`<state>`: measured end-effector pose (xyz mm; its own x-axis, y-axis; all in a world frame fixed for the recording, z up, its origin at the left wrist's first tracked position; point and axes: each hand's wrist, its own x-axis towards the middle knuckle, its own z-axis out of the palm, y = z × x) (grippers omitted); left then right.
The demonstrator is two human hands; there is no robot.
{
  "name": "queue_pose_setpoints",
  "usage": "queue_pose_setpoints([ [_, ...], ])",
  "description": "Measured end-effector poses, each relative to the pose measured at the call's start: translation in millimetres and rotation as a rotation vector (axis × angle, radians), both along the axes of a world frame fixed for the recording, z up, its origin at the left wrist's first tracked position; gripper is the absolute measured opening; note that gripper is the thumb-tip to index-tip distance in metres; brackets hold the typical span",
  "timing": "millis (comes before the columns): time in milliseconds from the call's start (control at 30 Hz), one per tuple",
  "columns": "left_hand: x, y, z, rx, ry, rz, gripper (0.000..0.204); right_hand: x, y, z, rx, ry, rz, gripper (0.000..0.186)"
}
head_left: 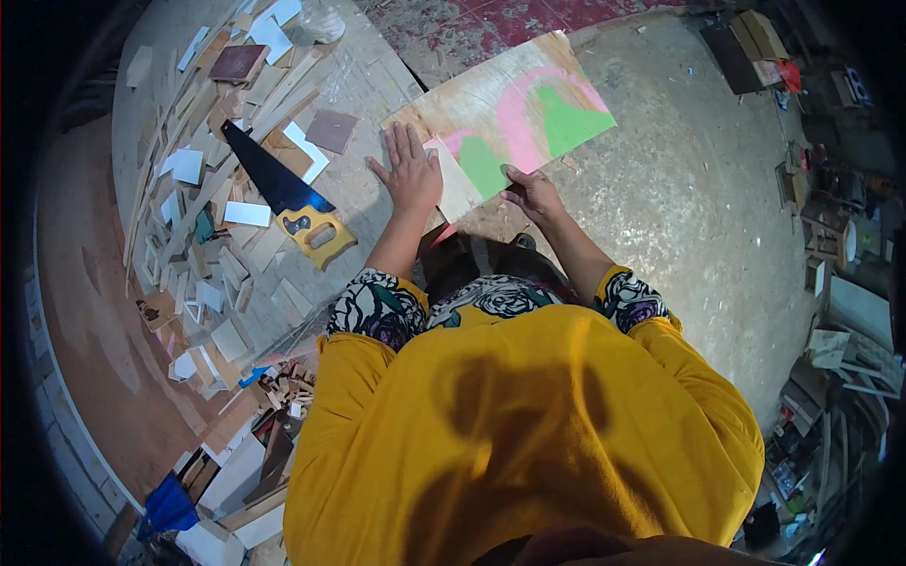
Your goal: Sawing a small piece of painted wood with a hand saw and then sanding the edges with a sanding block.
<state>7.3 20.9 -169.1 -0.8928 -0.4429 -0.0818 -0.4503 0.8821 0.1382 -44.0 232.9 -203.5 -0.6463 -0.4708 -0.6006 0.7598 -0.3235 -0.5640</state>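
A thin wooden board point(566, 99), painted partly with pink and green, projects beyond the work surface at the front. My left hand point(413, 174) lies flat near its left end, fingers stretched out. Partly beneath that hand is a pale bare piece of wood point(457, 181), against the painted area; whether it lies on top of the board I cannot tell. My right hand point(536, 196) pinches the board's near edge, thumb on top and the other fingers mostly hidden. Left of my left hand rests a handsaw point(274, 170) with a dark blade and yellow handle, touched by neither hand.
Wood offcuts and long strips point(203, 123) cover the work surface point(363, 85) on the left. A brown square piece point(331, 131) lies between saw and board. Concrete floor point(698, 208) stretches to the right, with boxes point(746, 47) and clutter along its far edge.
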Motion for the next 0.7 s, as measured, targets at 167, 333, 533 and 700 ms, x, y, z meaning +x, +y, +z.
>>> queue_pose_setpoints([
  [167, -9.6, -0.3, -0.3, 0.011, -0.003, 0.011, 0.063, -11.2, -1.4, -2.8, 0.011, 0.016, -0.003, 0.018],
  [333, -13.6, -3.1, -4.5, 0.004, 0.019, 0.008, 0.063, -14.6, -4.5, -5.4, 0.023, -0.023, 0.023, 0.017],
  [533, -15.8, -3.8, -3.0, -0.011, 0.009, 0.015, 0.063, -17.0, -7.1, -5.5, 0.021, -0.028, -0.014, 0.017],
  [700, -21.4, 1.4, 9.5, 0.024, -0.105, 0.081, 0.065, -15.7, -7.0, -5.4, 0.077, -0.008, 0.023, 0.016],
])
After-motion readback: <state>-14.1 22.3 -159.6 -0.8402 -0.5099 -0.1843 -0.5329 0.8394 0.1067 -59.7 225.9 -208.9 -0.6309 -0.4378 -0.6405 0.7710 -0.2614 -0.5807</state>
